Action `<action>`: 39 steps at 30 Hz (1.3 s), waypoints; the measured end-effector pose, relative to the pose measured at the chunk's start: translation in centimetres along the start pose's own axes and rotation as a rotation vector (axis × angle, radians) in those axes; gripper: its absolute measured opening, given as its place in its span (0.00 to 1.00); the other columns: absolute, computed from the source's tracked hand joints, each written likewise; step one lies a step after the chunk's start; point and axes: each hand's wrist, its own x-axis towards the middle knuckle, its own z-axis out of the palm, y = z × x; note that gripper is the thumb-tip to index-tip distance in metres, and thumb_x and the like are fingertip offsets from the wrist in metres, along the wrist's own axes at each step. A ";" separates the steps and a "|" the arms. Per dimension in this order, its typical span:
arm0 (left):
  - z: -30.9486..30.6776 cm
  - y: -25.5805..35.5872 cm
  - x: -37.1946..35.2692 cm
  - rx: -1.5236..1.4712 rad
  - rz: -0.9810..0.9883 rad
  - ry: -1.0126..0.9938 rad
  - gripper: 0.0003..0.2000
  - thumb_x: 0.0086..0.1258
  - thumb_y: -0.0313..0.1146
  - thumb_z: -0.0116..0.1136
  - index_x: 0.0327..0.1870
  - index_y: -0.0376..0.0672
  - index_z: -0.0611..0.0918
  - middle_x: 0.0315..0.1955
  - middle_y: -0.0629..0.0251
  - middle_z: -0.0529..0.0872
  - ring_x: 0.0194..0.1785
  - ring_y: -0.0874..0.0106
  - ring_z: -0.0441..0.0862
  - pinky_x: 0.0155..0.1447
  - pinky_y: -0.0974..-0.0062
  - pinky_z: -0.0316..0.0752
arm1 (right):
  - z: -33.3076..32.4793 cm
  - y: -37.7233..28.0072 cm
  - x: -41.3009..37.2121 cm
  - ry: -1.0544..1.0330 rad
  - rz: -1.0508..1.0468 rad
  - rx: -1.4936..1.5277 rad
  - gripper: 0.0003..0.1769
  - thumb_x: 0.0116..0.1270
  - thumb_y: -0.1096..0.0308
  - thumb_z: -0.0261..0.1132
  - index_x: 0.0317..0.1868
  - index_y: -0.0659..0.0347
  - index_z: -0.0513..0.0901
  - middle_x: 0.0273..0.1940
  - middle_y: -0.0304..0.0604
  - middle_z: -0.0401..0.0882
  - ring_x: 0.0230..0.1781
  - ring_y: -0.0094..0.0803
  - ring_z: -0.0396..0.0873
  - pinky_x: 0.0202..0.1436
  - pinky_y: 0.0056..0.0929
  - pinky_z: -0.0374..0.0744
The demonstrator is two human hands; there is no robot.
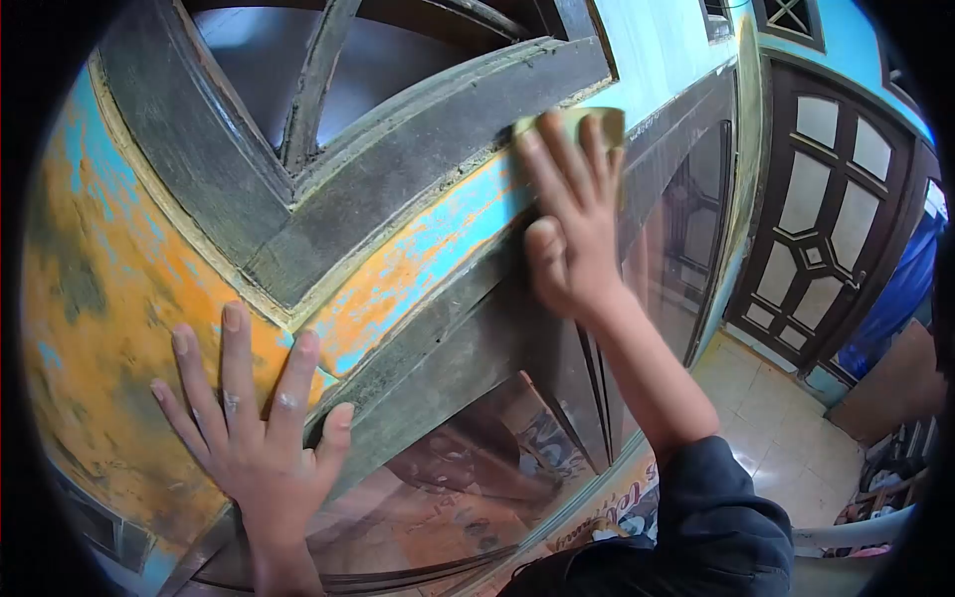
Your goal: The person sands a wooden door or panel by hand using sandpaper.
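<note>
My right hand [577, 234] presses a yellowish sheet of sandpaper [613, 121] against the wall, its fingers spread over the sheet and slightly blurred. Under it runs a narrow wall strip [428, 254] with patchy blue and orange paint, between two dark wooden frames. On the lower left, my left hand [261, 438] lies open, fingers spread on the orange worn wall [119, 328] and its thumb by the lower frame. Whitish marks show on its fingers. It holds nothing.
The upper dark window frame [428, 129] has crossing bars. Below, a glass pane [468, 478] reflects the surroundings. At the right are a dark door [816, 209] with pale panels, a blue sheet [895, 289], a brown board [885, 383] and a tiled floor [761, 398].
</note>
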 end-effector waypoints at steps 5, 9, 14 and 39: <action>0.0 0.0 0.2 -0.011 0.009 0.021 0.26 0.76 0.63 0.44 0.68 0.64 0.79 0.76 0.59 0.68 0.80 0.44 0.56 0.79 0.36 0.42 | 0.7 -3.2 -2.4 -0.244 -0.308 -0.051 0.35 0.79 0.35 0.35 0.76 0.37 0.70 0.81 0.37 0.58 0.85 0.49 0.41 0.82 0.59 0.27; 0.0 0.0 0.1 -0.010 0.001 0.015 0.26 0.76 0.62 0.44 0.68 0.63 0.79 0.76 0.58 0.68 0.81 0.44 0.56 0.79 0.36 0.42 | 0.0 -0.3 -0.2 -0.051 0.042 0.053 0.34 0.80 0.36 0.37 0.76 0.38 0.71 0.81 0.40 0.57 0.84 0.53 0.40 0.81 0.62 0.28; -0.1 0.0 0.2 0.007 -0.010 0.002 0.26 0.78 0.64 0.40 0.69 0.68 0.77 0.76 0.61 0.69 0.79 0.44 0.59 0.79 0.37 0.42 | 1.0 -5.7 -3.3 -0.325 -0.430 -0.106 0.34 0.78 0.33 0.37 0.79 0.30 0.64 0.81 0.35 0.56 0.85 0.51 0.40 0.81 0.62 0.25; -0.1 0.0 -0.1 -0.030 -0.007 0.002 0.27 0.76 0.62 0.43 0.70 0.66 0.76 0.77 0.62 0.67 0.80 0.46 0.57 0.80 0.38 0.41 | 0.2 -1.8 -0.9 -0.078 0.078 -0.035 0.33 0.78 0.36 0.42 0.77 0.36 0.70 0.82 0.41 0.54 0.84 0.53 0.41 0.82 0.62 0.30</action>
